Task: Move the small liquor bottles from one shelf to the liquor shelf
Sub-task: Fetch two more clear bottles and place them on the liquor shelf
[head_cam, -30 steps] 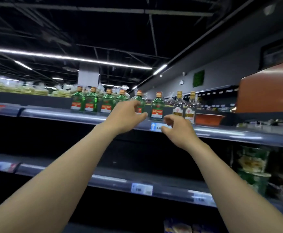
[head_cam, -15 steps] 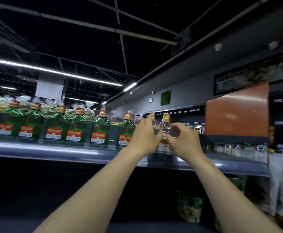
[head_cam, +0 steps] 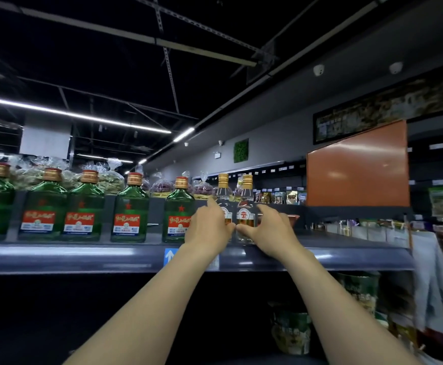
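Just right of the green bottles [head_cam: 129, 214] stand two small clear ones. The left grip [head_cam: 209, 227] curls round the left bottle [head_cam: 223, 192], the right grip [head_cam: 270, 230] round the right bottle [head_cam: 245, 214], both low on the body. They are probably light, stiff, slick, breakable glass, best held mid-body, not by the cap.

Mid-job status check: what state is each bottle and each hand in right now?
green bottles: five, upright, capped, on the shelf.
left clear bottle: upright, capped, on shelf.
right clear bottle: upright, capped, on shelf.
left hand: against left clear bottle, grip unclear.
right hand: curled round right clear bottle.
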